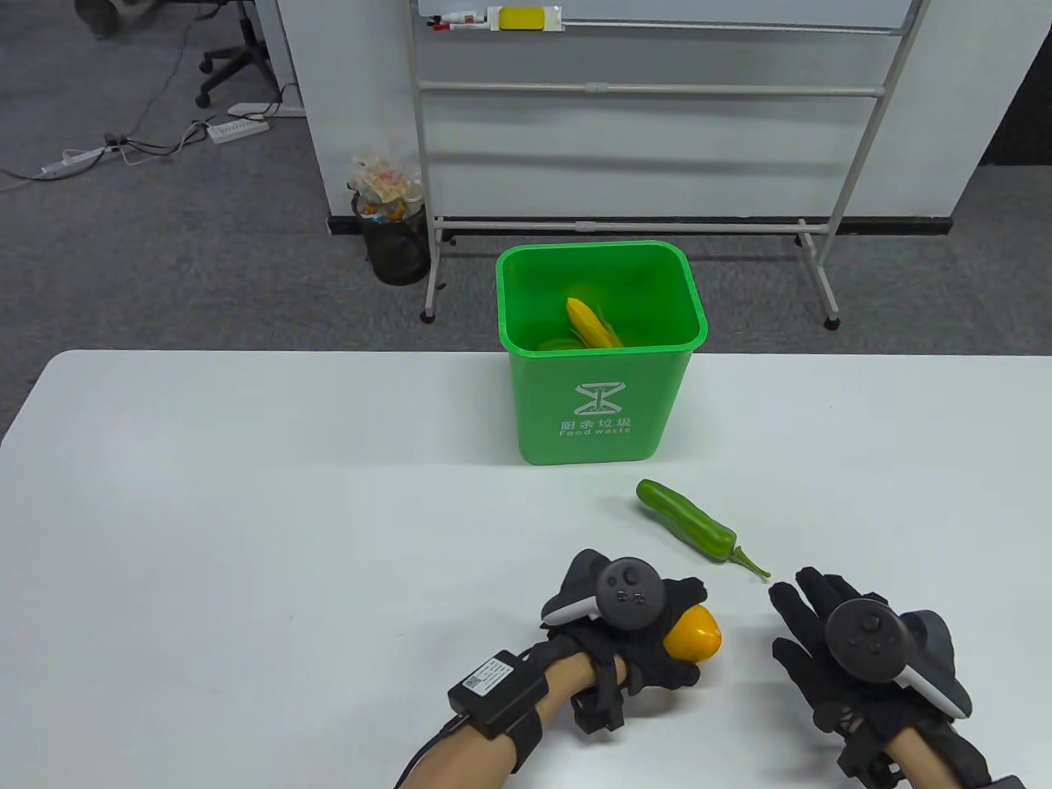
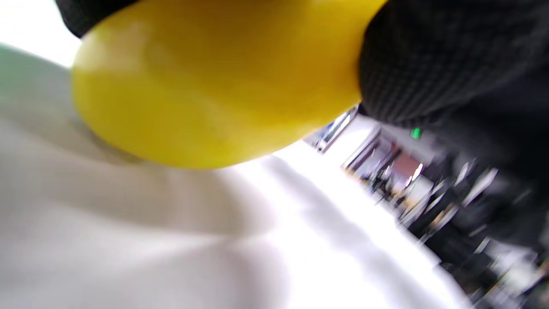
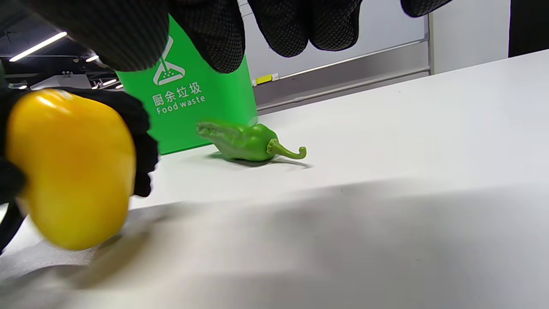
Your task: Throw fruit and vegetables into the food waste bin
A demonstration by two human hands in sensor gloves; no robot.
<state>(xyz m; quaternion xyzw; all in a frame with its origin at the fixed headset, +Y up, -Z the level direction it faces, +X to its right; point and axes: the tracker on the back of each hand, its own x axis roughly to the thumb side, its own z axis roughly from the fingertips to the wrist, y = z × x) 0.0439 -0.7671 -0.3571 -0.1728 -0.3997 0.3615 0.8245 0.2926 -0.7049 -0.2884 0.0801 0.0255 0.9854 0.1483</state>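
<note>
My left hand (image 1: pixel 649 633) grips a yellow fruit (image 1: pixel 693 634) low over the table; the fruit fills the left wrist view (image 2: pixel 206 86) and shows at the left of the right wrist view (image 3: pixel 68 167). A green pepper (image 1: pixel 689 520) lies on the table in front of the green food waste bin (image 1: pixel 600 394), also seen in the right wrist view (image 3: pixel 246 143). My right hand (image 1: pixel 809 633) is open and empty, fingers spread just below the pepper's stem. An ear of corn (image 1: pixel 590 323) lies inside the bin.
The white table (image 1: pixel 246 509) spans the view. Behind it stand a whiteboard stand (image 1: pixel 641 222) and a black mesh wastebasket (image 1: pixel 396 238) on the floor.
</note>
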